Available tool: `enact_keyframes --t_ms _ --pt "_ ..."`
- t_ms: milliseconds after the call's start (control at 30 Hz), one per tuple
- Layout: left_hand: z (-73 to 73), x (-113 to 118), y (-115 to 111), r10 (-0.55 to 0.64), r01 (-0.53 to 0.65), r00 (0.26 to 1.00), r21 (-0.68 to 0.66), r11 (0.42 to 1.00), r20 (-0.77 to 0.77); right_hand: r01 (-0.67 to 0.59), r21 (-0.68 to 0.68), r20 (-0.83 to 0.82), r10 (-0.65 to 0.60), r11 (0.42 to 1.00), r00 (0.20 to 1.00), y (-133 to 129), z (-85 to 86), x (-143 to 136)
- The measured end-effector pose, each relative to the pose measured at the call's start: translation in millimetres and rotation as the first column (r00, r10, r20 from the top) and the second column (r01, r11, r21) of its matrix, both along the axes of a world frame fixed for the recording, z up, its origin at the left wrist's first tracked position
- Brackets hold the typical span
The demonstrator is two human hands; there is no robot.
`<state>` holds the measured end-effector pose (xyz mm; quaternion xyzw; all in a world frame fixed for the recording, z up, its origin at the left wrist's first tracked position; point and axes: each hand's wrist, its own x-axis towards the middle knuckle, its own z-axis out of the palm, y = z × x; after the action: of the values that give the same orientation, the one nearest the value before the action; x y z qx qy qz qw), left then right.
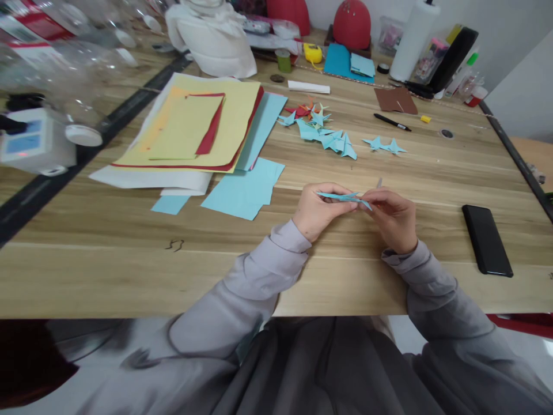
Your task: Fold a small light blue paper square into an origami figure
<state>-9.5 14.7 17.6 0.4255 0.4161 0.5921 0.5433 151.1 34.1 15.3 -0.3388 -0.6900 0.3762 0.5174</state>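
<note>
A small folded piece of light blue paper (339, 196) is held level between my two hands, just above the wooden table (345, 276). My left hand (322, 210) pinches it from the left, thumb below and fingers behind. At its right end, my right hand (392, 216) grips a narrow folded tip. Beyond the hands lie several folded blue paper figures (330, 140), with a red one (302, 110) behind them. Two more small blue figures (384, 146) sit to the right of that group. Flat blue sheets (244, 187) lie left of my left hand.
Stacked yellow, red and white sheets (190, 124) cover the left middle. A black phone (487, 240) lies at the right, a pen (392, 122) farther back. Plastic bottles (84, 135) and a white device (38, 141) stand far left; a yellow tape measure (313, 53) is at the back.
</note>
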Motion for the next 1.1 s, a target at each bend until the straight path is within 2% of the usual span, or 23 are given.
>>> enact_keyframes --t_ms 367,600,833,933,1100 --pt "-0.1 0.2 -0.2 0.005 -0.005 1.000 0.016 1.000 -0.013 -0.002 -0.063 -0.017 0.001 0.998 1.000 0.2 2.0 -1.3" --pt "-1.4 0.9 0.1 0.016 -0.016 1.000 0.013 1.000 -0.014 -0.040 -0.048 -0.054 0.038 0.998 0.998 0.3 1.1 -1.1" --pt "1.0 -0.3 0.2 0.065 -0.064 0.997 0.005 0.998 -0.037 -0.018 -0.151 -0.110 0.002 0.988 0.994 0.2 -1.6 3.7" --pt "2.7 -1.7 0.3 0.061 -0.055 0.994 0.068 0.996 -0.090 -0.011 -0.109 -0.119 -0.002 0.994 0.993 0.0 0.3 3.7" --pt "2.8 -2.3 1.0 0.053 -0.038 0.992 0.139 0.990 -0.112 -0.029 0.074 0.077 0.023 0.997 0.997 -2.3 4.8 -0.5"
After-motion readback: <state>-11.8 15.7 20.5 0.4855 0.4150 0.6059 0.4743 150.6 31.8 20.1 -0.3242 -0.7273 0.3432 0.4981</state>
